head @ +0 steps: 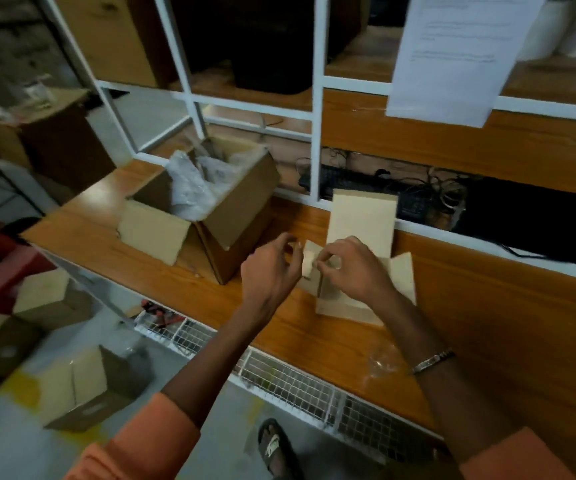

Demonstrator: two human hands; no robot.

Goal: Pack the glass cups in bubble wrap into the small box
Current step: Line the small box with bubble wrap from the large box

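**Small box held at its flaps, mid-worktop**

The small box (352, 296) is pale tan cardboard and sits on the wooden worktop (487, 327) about midway along its length, closer to the back edge than the front. Its long lid flap (362, 220) stands upright at the rear; a side flap (404, 275) splays out to the right. The interior is hidden by the hands.

The right hand (352, 268) lies over the box opening, fingers curled, thumb and forefinger pinching a small pale tab at the box's left side. The left hand (272, 271) is just beside it with fingers curled toward the same tab — whether it actually grips the tab cannot be told, as motion blur obscures the contact.

Surroundings:
- A larger brown carton (210, 216) stands open near the left end of the worktop, flaps splayed, with crumpled bubble wrap (193, 185) inside. It is near the small box but not touching it.
- A scrap of clear film (383, 362) lies near the front edge, beside the right forearm.
- A white frame (317, 98) rises along the back edge, carrying a paper sheet (452, 53)
- Cables and a dark keyboard (366, 181) lie behind the frame
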